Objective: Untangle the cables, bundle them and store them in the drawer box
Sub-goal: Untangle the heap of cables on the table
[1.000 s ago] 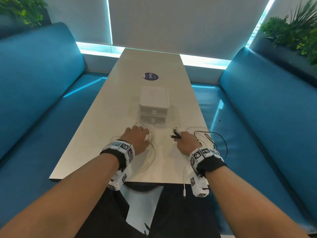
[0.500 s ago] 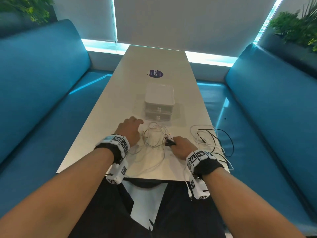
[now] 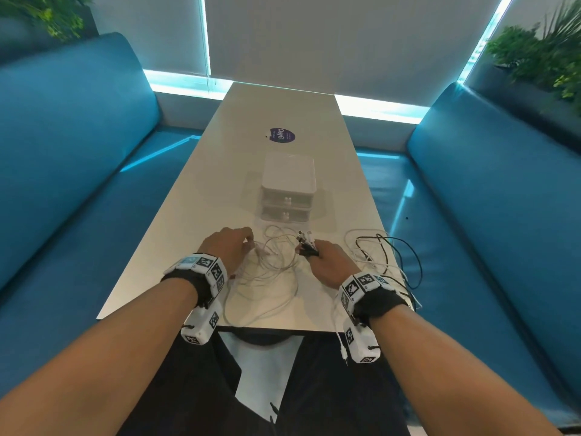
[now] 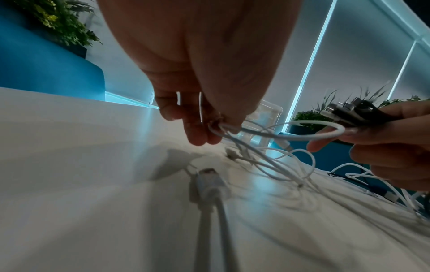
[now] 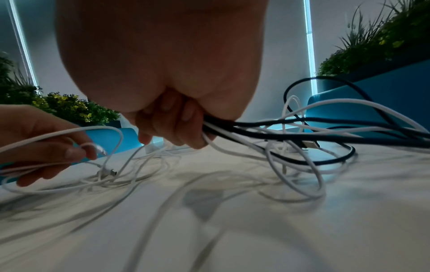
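Tangled white cables [image 3: 270, 265] lie on the white table [image 3: 195, 215] between my hands, and more white and black cables [image 3: 390, 256] loop at the table's right edge. My left hand [image 3: 229, 250] pinches a loop of white cable [image 4: 279, 136] just above the table. My right hand [image 3: 330, 259] grips a bunch of black and white cable ends [image 3: 306, 243], plugs pointing up and away; the strands [image 5: 267, 132] trail off to the right. The white two-drawer box [image 3: 287, 190] stands just beyond the cables, both drawers pushed in.
Blue bench seats [image 3: 63, 171] flank the table on both sides. A purple sticker [image 3: 282, 135] lies on the table beyond the box. Plants [image 3: 540, 55] stand behind the right seat back. One white plug [image 3: 344, 354] dangles over the near table edge.
My left hand lifted off the table and pinched up a white cable loop. My right hand, still holding the plug bunch, shifted left and back toward the middle.
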`<state>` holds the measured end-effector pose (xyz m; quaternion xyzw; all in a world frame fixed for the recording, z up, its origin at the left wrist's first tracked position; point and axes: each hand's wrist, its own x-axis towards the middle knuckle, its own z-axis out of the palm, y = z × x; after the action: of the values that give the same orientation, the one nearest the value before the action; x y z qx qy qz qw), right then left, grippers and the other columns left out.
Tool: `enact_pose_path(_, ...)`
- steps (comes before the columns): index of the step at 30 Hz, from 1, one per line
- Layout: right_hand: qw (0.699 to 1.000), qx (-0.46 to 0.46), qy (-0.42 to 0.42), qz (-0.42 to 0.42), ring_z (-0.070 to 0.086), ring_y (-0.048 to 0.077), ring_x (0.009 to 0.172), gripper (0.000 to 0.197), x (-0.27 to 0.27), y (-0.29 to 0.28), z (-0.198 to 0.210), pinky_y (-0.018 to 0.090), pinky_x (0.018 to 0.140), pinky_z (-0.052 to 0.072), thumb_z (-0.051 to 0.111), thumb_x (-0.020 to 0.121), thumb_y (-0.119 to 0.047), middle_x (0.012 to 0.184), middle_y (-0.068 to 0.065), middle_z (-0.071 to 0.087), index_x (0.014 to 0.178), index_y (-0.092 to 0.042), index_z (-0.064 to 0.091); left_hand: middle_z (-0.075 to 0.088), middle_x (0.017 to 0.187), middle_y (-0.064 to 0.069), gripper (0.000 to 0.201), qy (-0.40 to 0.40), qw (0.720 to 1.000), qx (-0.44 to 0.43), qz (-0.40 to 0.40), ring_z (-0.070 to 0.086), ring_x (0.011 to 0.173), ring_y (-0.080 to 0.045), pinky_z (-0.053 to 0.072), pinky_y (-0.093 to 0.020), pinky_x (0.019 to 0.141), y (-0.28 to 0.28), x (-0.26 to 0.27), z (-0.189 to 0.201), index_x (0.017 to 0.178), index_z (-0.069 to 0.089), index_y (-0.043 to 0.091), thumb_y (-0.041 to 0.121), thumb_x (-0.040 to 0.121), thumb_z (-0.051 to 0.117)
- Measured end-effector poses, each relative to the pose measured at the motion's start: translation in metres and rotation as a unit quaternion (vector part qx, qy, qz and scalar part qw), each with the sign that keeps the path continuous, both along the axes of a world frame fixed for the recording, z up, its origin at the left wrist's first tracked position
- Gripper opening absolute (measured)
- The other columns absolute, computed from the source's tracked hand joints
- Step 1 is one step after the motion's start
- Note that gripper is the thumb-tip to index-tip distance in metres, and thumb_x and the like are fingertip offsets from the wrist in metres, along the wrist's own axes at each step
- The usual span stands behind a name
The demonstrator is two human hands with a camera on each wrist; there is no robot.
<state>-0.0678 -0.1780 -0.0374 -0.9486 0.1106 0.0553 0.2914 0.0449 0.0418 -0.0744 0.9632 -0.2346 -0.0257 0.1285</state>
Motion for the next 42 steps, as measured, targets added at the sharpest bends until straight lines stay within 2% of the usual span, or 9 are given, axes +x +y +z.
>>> enact_pose_path(6,0.999,0.005,-0.031,-0.01,0.063,0.035,0.096,0.024,0.001,0.003,0.003,0.033,0.073,0.046,0.047,0.095,-0.016,0.104,0.016,0.07,0.111,-0.01,0.065,0.057,0.109,-0.009,0.031,-0.036,0.999,0.017,-0.026,0.058,0.1,-0.03,0.049,-0.039,0.081,0.003,0.006,0.014,0.113,0.067,0.015,0.027,0.104,0.039)
enact_pose_path(10,0.999,0.019,-0.043,-0.007,0.063,0.034,0.1,0.025,0.002,0.007,0.005,0.027,0.072,0.039,0.047,0.096,-0.015,0.107,0.013,0.071,0.113,-0.013,0.066,0.062,0.09,-0.008,0.025,-0.075,0.997,0.007,0.018,0.056,0.078,-0.029,0.041,-0.035,0.067,0.003,0.001,0.028,0.097,0.055,0.011,0.026,0.102,0.036)
enact_pose_path(13,0.999,0.014,-0.049,-0.004,0.062,0.036,0.104,0.025,0.0,0.009,0.008,0.03,0.074,0.041,0.046,0.097,-0.013,0.111,0.016,0.07,0.113,-0.01,0.065,0.051,0.069,-0.004,0.027,-0.088,0.995,-0.032,0.034,0.051,0.065,-0.03,0.038,-0.035,0.063,-0.001,-0.008,0.04,0.088,0.045,0.013,0.032,0.102,0.031)
enact_pose_path(21,0.998,0.024,-0.022,-0.053,0.061,0.036,0.102,0.027,0.006,0.007,0.005,0.039,0.085,0.049,0.048,0.096,-0.02,0.109,0.016,0.068,0.113,-0.009,0.066,0.057,0.081,-0.006,0.024,-0.053,0.995,-0.044,-0.068,0.051,0.068,-0.03,0.037,-0.036,0.062,-0.044,-0.025,0.044,0.103,0.042,0.017,0.034,0.107,0.026)
enact_pose_path(25,0.989,0.099,-0.025,-0.105,0.063,0.029,0.097,0.026,0.009,0.003,0.007,0.033,0.079,0.044,0.05,0.095,-0.025,0.103,0.01,0.07,0.103,-0.014,0.073,0.052,0.069,-0.005,0.02,-0.045,0.992,-0.08,-0.087,0.049,0.059,-0.031,0.038,-0.037,0.056,-0.063,-0.038,0.036,0.106,0.041,0.018,0.032,0.107,0.028)
enact_pose_path(31,0.968,0.186,-0.046,-0.161,0.056,0.02,0.07,0.038,0.015,-0.006,0.009,0.031,0.065,0.037,0.05,0.098,-0.039,0.073,0.002,0.06,0.096,-0.009,0.072,0.061,0.074,-0.01,0.017,-0.011,0.985,-0.067,-0.16,0.056,0.061,-0.032,0.05,-0.047,0.06,-0.084,-0.052,0.019,0.113,0.04,0.016,0.03,0.107,0.034)
enact_pose_path(35,0.989,0.088,-0.015,-0.116,0.062,0.031,0.084,0.027,0.017,-0.012,0.008,0.03,0.066,0.041,0.051,0.095,-0.024,0.087,0.012,0.064,0.103,-0.003,0.067,0.063,0.079,-0.013,0.021,0.024,0.982,-0.054,-0.18,0.059,0.066,-0.031,0.05,-0.046,0.062,-0.091,-0.056,0.015,0.123,0.041,0.018,0.031,0.107,0.036)
enact_pose_path(39,0.985,-0.122,0.013,-0.125,0.063,0.036,0.102,0.027,0.01,-0.027,0.005,0.037,0.081,0.05,0.049,0.097,-0.027,0.111,0.016,0.065,0.112,-0.007,0.061,0.065,0.101,-0.01,0.024,0.073,0.982,-0.028,-0.169,0.06,0.088,-0.029,0.049,-0.043,0.081,-0.079,-0.046,0.014,0.111,0.053,0.016,0.033,0.106,0.037)
enact_pose_path(42,0.974,-0.151,0.03,-0.164,0.063,0.034,0.105,0.026,0.005,-0.039,0.002,0.039,0.086,0.051,0.047,0.097,-0.022,0.114,0.014,0.064,0.115,-0.01,0.061,0.067,0.094,-0.006,0.03,0.079,0.983,-0.04,-0.159,0.06,0.086,-0.028,0.048,-0.04,0.08,-0.064,-0.037,0.018,0.103,0.059,0.016,0.036,0.106,0.036)
